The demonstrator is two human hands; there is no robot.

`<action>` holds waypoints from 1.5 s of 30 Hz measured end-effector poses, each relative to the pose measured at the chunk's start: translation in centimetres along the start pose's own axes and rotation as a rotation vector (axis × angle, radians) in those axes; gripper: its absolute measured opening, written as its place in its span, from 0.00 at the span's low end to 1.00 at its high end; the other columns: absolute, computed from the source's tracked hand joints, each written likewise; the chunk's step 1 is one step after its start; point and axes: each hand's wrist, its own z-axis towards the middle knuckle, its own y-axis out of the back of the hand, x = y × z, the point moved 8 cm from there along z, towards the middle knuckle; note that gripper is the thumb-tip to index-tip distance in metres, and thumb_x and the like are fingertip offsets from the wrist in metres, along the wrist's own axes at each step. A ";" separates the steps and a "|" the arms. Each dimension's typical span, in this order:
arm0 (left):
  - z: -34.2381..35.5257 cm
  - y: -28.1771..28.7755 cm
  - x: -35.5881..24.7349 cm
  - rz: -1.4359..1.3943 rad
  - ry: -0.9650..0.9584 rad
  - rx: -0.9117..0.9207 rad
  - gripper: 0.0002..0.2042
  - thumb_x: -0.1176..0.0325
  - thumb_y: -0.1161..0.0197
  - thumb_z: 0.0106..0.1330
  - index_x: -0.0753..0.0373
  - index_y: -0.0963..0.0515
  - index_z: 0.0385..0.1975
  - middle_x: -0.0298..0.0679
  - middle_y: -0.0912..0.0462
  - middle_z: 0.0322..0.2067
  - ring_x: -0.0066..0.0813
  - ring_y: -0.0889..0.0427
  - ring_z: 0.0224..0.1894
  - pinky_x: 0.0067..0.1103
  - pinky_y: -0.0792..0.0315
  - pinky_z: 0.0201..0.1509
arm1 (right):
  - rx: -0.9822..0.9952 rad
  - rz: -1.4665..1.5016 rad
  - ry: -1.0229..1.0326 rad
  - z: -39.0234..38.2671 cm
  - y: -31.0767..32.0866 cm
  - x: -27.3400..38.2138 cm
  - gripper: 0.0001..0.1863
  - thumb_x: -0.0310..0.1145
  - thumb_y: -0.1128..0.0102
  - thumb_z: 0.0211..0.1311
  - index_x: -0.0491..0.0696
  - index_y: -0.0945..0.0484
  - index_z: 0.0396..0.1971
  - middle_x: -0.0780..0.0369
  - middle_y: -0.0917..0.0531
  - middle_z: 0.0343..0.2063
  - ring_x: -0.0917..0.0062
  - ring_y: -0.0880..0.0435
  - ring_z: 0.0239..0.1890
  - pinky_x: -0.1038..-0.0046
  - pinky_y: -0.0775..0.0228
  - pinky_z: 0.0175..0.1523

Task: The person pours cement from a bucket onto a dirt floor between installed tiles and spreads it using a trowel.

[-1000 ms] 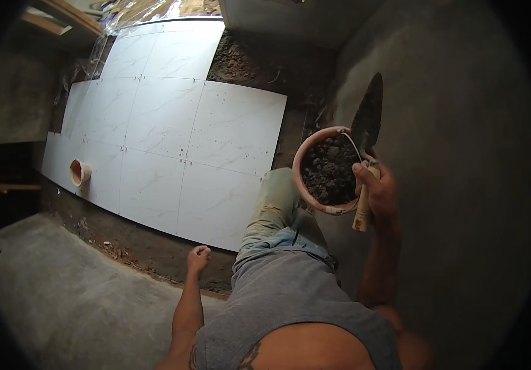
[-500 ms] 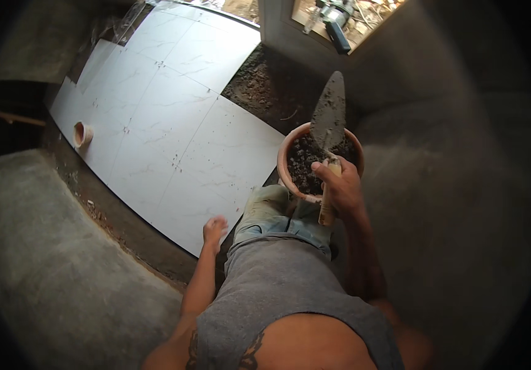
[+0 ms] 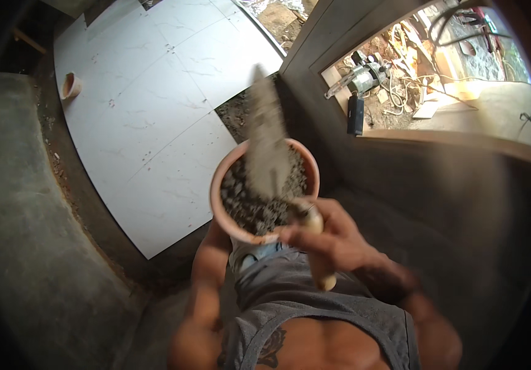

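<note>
Grip closed, the right hand [image 3: 339, 243] held a trowel [image 3: 265, 142] by its handle, the blurred blade over dark, crumbly material [image 3: 240, 206] in an orange bucket [image 3: 217, 176]. The left hand was hidden behind the bucket, its grip impossible to tell. Leftward lay white tiles [image 3: 148, 129] bearing a small tub [image 3: 71, 86].

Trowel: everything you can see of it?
The trowel has a long, pointed, greyish, metal-looking blade, blurred here, and a pale, wood-like handle gripped in the right hand. Its tip points away from the wearer. The blade appears across the bucket of dark, crumbly mix; whether they touch is unclear.
</note>
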 end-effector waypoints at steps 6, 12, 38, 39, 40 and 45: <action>3.2 4.8 6.1 -0.083 -0.050 -0.251 0.37 0.37 0.57 0.71 0.67 0.37 0.64 0.46 0.27 0.58 0.40 0.27 0.60 0.35 0.31 0.63 | 0.380 -0.292 -0.070 13.5 6.9 1.8 0.20 0.34 0.35 0.60 0.36 0.27 0.47 0.55 0.19 0.29 0.69 0.18 0.34 0.70 0.28 0.40; 14.1 16.1 8.6 -0.113 -0.106 -0.390 0.37 0.37 0.56 0.70 0.66 0.37 0.65 0.45 0.27 0.58 0.40 0.27 0.60 0.35 0.31 0.63 | 0.415 -0.519 -0.042 29.1 15.3 -3.4 0.26 0.37 0.37 0.59 0.34 0.29 0.50 0.45 0.22 0.35 0.51 0.21 0.39 0.57 0.29 0.43; 48.9 52.5 12.7 0.860 -0.142 -1.436 0.49 0.34 0.29 0.47 0.56 0.43 0.64 0.57 0.43 0.58 0.63 0.42 0.60 0.53 0.40 0.61 | -0.295 -0.612 -0.047 81.4 54.4 -42.3 0.19 0.38 0.31 0.56 0.40 0.20 0.40 0.63 0.17 0.32 0.82 0.21 0.33 0.75 0.27 0.39; 48.8 51.5 12.7 0.855 -0.148 -1.436 0.49 0.34 0.29 0.47 0.56 0.43 0.64 0.57 0.43 0.58 0.63 0.42 0.60 0.53 0.40 0.61 | -0.293 -0.616 -0.042 81.1 54.5 -41.6 0.19 0.38 0.31 0.56 0.40 0.20 0.40 0.63 0.17 0.32 0.82 0.21 0.33 0.75 0.27 0.39; 48.8 49.9 12.3 0.924 -0.219 -1.384 0.49 0.34 0.30 0.48 0.56 0.43 0.64 0.57 0.43 0.58 0.63 0.41 0.60 0.52 0.41 0.61 | -0.322 -0.548 0.011 80.3 54.4 -40.2 0.18 0.38 0.31 0.56 0.40 0.20 0.40 0.63 0.17 0.32 0.82 0.21 0.33 0.75 0.27 0.39; 45.8 46.4 12.9 0.971 -0.229 -1.274 0.44 0.43 0.33 0.59 0.60 0.47 0.68 0.59 0.46 0.61 0.56 0.41 0.64 0.45 0.40 0.65 | -0.311 -0.748 0.034 75.7 52.3 -34.2 0.17 0.36 0.31 0.56 0.41 0.20 0.40 0.62 0.17 0.31 0.82 0.20 0.33 0.74 0.26 0.40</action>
